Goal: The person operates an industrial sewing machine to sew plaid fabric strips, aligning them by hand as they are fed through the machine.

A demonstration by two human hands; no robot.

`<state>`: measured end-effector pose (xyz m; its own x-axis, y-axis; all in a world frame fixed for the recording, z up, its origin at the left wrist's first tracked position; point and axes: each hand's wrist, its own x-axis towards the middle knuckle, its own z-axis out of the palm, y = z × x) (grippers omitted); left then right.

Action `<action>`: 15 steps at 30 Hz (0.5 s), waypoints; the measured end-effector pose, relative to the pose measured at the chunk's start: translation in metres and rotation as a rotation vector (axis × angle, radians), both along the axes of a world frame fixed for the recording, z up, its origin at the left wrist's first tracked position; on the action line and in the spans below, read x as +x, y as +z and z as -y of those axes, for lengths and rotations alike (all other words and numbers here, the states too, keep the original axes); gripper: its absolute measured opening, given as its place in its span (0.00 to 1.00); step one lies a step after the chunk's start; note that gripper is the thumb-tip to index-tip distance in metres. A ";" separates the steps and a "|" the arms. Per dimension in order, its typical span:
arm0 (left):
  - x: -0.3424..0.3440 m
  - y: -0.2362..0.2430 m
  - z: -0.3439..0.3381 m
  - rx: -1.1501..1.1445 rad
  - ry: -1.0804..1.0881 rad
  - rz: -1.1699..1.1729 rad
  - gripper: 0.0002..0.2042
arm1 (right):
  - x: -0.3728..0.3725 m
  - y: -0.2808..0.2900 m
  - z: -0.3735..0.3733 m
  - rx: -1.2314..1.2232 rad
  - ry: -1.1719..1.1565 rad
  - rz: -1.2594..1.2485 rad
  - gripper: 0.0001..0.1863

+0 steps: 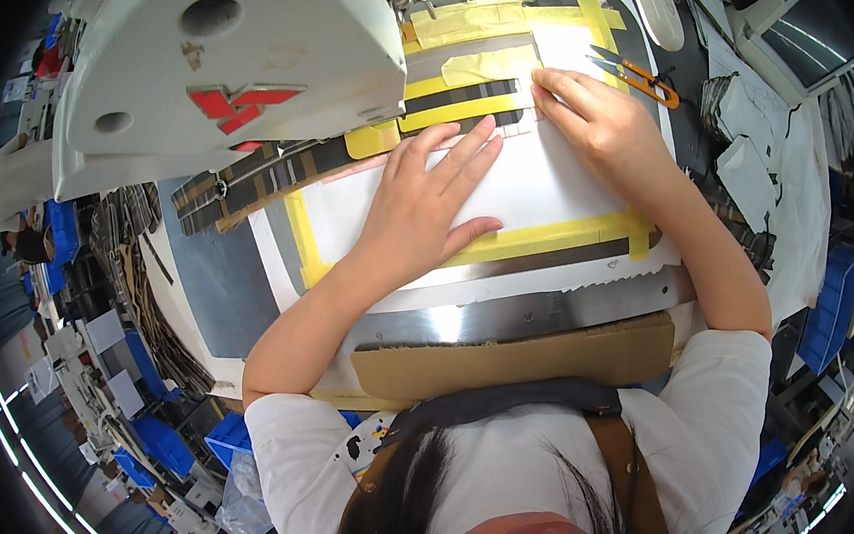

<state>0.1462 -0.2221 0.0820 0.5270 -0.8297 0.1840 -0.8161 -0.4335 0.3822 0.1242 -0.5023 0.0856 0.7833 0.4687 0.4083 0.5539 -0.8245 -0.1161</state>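
Observation:
My left hand (423, 191) lies flat with its fingers spread on a white sheet (351, 211), fingertips by the lower edge of a yellow-edged slot. Inside that slot shows a dark striped fabric strip (460, 97). At the slot's right end, my right hand (589, 124) has its thumb and fingers pinched together; whatever is between them is hidden. More striped brown and black fabric (279, 170), with a zipper along it, runs left under the white sewing machine head (243, 52). Yellow tape (540, 238) borders the sheet.
Orange-handled thread snips (652, 84) lie beyond my right hand. A metal strip (503, 318) and a brown cardboard piece (515, 359) lie along the near edge. Striped fabric strips (144, 295) hang in a bundle at left. Papers and dark cloth are at right.

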 end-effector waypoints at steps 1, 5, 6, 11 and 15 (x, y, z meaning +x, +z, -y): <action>0.000 0.001 0.000 0.001 0.001 -0.010 0.41 | 0.000 0.000 0.000 0.005 -0.004 -0.002 0.14; 0.001 0.000 0.001 -0.011 -0.002 -0.015 0.42 | 0.002 0.000 -0.001 0.026 -0.015 -0.003 0.14; 0.001 0.000 0.001 -0.012 -0.002 -0.016 0.42 | 0.003 0.001 -0.001 0.030 -0.019 -0.016 0.14; 0.001 0.001 0.002 -0.018 -0.004 -0.018 0.41 | 0.003 0.000 -0.002 0.044 -0.030 -0.021 0.13; 0.001 0.000 0.001 -0.028 -0.002 -0.038 0.40 | 0.003 0.000 -0.002 0.060 -0.030 -0.024 0.12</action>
